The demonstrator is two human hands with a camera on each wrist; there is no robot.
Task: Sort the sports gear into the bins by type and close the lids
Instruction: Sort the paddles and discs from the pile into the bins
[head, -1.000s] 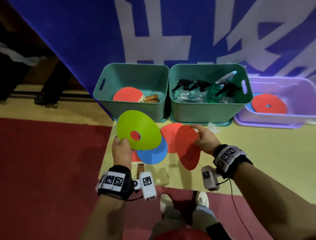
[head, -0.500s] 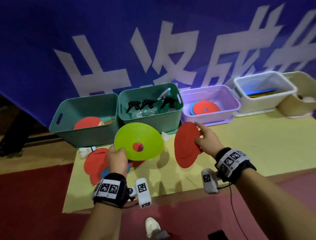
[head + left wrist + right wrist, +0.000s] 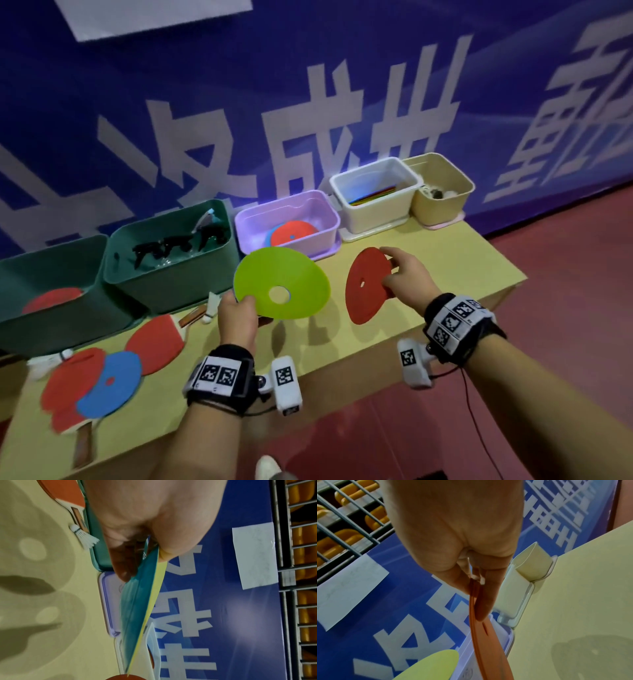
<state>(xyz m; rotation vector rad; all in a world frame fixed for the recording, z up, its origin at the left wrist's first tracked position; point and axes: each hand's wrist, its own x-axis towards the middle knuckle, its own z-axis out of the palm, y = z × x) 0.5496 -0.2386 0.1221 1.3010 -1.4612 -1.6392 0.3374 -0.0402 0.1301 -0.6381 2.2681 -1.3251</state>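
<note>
Discs are what I'm carrying: my left hand (image 3: pixel 237 318) pinches the rim of a green disc (image 3: pixel 281 282), thumb on top and fingers beneath, and the left wrist view shows a blue disc (image 3: pixel 135 601) pressed flat under it in the same pinch. My right hand (image 3: pixel 404 275) pinches a red disc (image 3: pixel 366 286) by its edge, held nearly on edge; whether a second one lies behind it I cannot tell. All are up in the air above the yellow table (image 3: pixel 445 260), just in front of the purple bin (image 3: pixel 291 210), which already holds a red and a blue disc.

I judge this to be the carrying step, so the next move calls for reaching both hands over the purple bin's rim, levelling the discs and letting go so they stack flat.

Much is left: another blue disc (image 3: pixel 109 383), paddles (image 3: pixel 156 341) and shuttlecocks (image 3: pixel 212 303) lie on the table to my left. The 2 green bins (image 3: pixel 178 277), the white bin (image 3: pixel 373 202) and the beige bin (image 3: pixel 442 195) stand open, as does the purple one.
</note>
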